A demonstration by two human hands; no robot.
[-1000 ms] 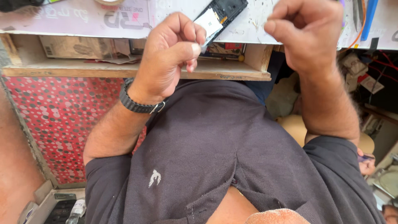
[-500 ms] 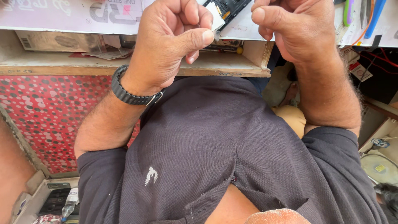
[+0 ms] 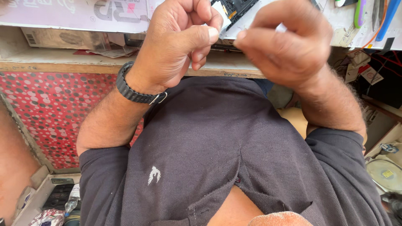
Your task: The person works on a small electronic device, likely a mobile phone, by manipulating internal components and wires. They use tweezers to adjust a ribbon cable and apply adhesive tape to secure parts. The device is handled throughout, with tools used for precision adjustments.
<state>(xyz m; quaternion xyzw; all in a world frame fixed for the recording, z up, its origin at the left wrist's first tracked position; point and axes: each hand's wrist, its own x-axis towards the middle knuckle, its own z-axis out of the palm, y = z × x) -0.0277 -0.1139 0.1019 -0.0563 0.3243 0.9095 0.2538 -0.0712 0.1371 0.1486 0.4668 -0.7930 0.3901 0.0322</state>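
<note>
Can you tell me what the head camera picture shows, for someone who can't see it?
Two bare hands meet above a white worktop: the left hand, with a black watch on its wrist, and the right hand pinch something small and white beside an opened phone. Below is a dark shirt.

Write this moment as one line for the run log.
left hand: curled, at small white piece | right hand: pinching something tiny | opened phone: on worktop behind both hands
</note>
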